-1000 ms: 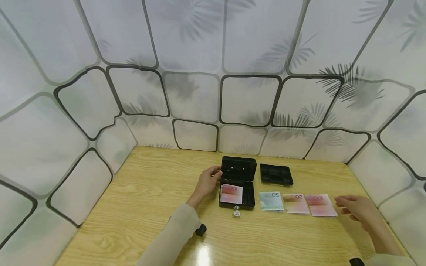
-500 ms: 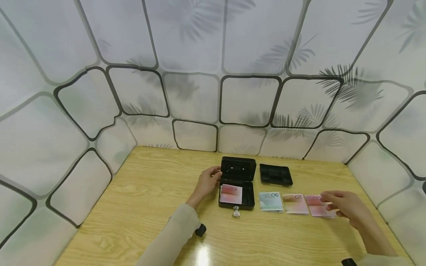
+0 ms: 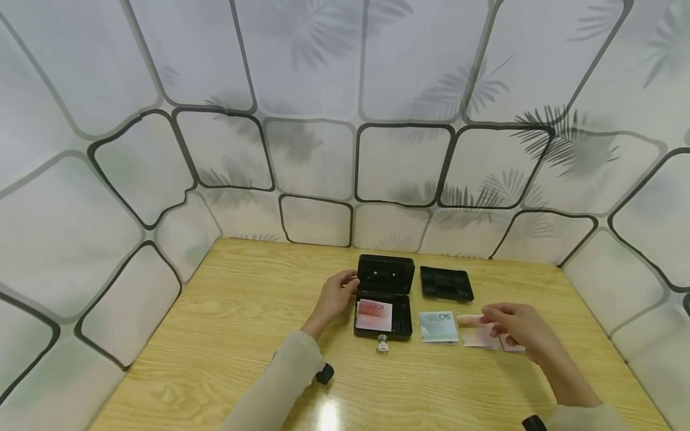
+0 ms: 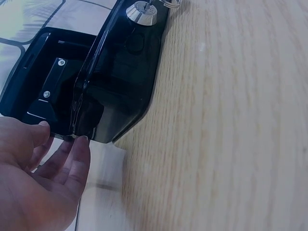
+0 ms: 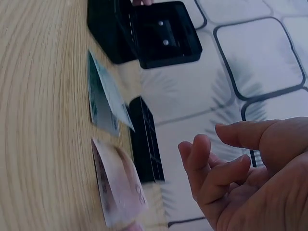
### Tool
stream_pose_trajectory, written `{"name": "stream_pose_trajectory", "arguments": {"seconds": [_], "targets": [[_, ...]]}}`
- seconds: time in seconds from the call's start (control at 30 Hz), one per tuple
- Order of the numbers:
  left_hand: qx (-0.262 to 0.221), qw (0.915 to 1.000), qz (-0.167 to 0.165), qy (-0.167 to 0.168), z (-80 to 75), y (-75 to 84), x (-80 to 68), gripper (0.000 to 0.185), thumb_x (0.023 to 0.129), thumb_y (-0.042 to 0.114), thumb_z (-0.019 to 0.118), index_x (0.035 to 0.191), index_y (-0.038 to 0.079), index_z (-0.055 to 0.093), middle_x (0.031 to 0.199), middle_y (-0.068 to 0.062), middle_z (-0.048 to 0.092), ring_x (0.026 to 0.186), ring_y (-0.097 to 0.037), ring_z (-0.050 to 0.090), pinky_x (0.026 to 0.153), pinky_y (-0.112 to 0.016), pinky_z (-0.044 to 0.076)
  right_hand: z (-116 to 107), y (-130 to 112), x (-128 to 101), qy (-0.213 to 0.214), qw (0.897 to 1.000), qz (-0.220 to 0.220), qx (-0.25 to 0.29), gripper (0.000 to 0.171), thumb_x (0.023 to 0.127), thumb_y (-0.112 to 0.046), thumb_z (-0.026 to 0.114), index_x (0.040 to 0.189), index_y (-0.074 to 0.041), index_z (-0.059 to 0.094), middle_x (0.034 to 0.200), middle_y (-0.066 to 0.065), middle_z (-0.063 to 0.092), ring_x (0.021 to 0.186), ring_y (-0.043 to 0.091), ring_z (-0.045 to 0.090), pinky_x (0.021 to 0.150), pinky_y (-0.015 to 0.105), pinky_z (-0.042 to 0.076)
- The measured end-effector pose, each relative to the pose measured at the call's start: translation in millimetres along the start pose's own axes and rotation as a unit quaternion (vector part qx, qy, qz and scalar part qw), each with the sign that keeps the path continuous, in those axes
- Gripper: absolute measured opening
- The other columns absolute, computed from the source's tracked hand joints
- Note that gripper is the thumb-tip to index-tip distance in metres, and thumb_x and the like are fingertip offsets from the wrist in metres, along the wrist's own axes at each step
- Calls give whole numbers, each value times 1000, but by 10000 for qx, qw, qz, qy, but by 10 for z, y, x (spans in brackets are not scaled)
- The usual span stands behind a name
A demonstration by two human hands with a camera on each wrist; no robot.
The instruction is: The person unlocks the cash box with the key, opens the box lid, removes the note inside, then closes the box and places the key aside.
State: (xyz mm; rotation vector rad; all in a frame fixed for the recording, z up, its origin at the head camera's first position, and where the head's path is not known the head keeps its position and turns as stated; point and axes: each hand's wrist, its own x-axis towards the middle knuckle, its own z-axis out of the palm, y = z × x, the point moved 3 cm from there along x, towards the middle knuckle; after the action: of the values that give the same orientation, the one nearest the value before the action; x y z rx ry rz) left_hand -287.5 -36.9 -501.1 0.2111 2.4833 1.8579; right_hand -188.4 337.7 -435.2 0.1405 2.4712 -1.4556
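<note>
My right hand (image 3: 514,330) hovers over the row of banknotes and covers most of the pink note at the right end (image 3: 509,343); only its lower corner shows, and no print on it is readable. The middle pink note (image 3: 474,332) is partly hidden under my fingertips; the fingers are loosely bent and grasp nothing, though I cannot tell whether they touch the paper. The green note (image 3: 439,326) lies fully exposed just right of the cash box (image 3: 384,299) and reads "50", mirrored in the head view. The box stands open on the wooden table (image 3: 226,335), its lid upright, with a pink note (image 3: 374,315) marked "100" lying inside its base. My left hand (image 3: 335,294) rests relaxed against the box's left side, fingertips at the hinge corner, not clamped. A key (image 3: 382,342) sits in the front lock. The black insert tray (image 3: 446,283) lies behind the notes, apart from the box. Open table surface extends left of the box and along the near edge; the patterned wall panels close off the far and side edges.
</note>
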Motion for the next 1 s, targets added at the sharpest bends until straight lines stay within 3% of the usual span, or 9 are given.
{"name": "stream_pose_trajectory", "arguments": {"seconds": [0.4, 1.0], "targets": [[-102, 9999, 29, -31, 0, 10, -3, 31, 107, 10, 57, 135, -3, 63, 125, -23, 68, 101, -30, 71, 80, -34, 63, 427, -258, 101, -266, 9991, -236, 215, 49, 108, -27, 58, 137, 13, 55, 113, 13, 70, 78, 20, 64, 52, 25, 42], [-109, 9999, 8, -23, -8, 19, -15, 32, 108, 11, 57, 135, -2, 63, 124, -22, 68, 100, -29, 70, 81, -35, 63, 1103, -625, 276, -436, 9971, -432, 455, 35, 104, -18, 62, 126, 9, 67, 108, 16, 70, 70, 21, 65, 48, 25, 36]]}}
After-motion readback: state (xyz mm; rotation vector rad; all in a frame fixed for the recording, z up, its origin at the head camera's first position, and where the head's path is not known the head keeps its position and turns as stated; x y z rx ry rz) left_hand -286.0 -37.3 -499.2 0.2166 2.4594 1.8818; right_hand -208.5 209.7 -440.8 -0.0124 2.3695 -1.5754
